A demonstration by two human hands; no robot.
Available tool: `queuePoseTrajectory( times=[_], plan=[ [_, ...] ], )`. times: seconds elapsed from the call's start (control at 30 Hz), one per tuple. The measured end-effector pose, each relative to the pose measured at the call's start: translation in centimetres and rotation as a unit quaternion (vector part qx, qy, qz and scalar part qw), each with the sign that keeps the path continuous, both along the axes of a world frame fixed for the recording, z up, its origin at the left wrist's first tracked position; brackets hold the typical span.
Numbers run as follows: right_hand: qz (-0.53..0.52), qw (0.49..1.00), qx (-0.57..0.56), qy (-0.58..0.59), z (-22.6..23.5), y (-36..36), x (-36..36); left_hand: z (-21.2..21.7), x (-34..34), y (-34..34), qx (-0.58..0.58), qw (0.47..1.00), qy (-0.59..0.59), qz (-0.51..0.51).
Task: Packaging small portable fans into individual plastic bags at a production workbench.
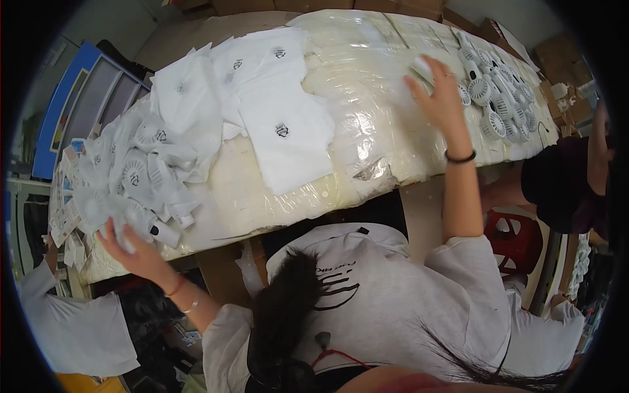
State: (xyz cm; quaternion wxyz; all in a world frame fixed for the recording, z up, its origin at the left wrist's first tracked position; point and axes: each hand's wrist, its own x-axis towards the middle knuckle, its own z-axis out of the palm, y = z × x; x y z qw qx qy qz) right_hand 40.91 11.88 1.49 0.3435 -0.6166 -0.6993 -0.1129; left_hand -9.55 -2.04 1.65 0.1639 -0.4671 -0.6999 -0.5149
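My left hand [141, 259] reaches to the near edge of a heap of handheld fans in frosted bags [136, 173]. Its fingers are spread, touching or just over the bags; which of the two I cannot tell. My right hand [440, 98] is raised over the far right of the table, slightly blurred. Between its thumb and fingers is a white handheld fan [421, 68], mostly hidden by the hand. Close to its right lies a pile of bare white handheld fans [501, 98]. Flat white printed bags [282, 131] overlap left of the table's middle.
The long table [367, 131] is covered in wrinkled clear plastic. A blue-edged shelf rack [85, 98] stands at the left. Cardboard boxes [393, 8] line the far side. A red stool [514, 242] and a person in dark clothes [560, 177] are at the right; a white sleeve [85, 327] shows lower left.
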Motion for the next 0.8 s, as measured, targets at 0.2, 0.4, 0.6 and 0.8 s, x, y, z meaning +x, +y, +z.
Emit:
queuePoseTrajectory(
  times=[0.2, 0.4, 0.6, 0.8],
  plan=[
    [-0.166, 0.943, -0.254, -0.136, 0.2, 2.6, 4.6, -5.2, -18.3, -1.8, -0.033, 0.983, -0.104, 0.147],
    [0.014, 0.997, -0.053, 0.057, 0.3, 0.2, 3.0, -6.0, -24.5, -0.2, -0.149, 0.950, -0.237, 0.135],
    [0.082, 0.895, 0.037, 0.437, 1.3, -2.7, 0.3, -2.0, -20.9, 0.2, -0.141, 0.971, -0.072, 0.178],
    [0.078, 0.848, -0.021, 0.524, -1.3, -6.0, 0.5, -0.6, 10.9, 5.4, -0.118, 0.920, 0.005, -0.373]
  ],
)
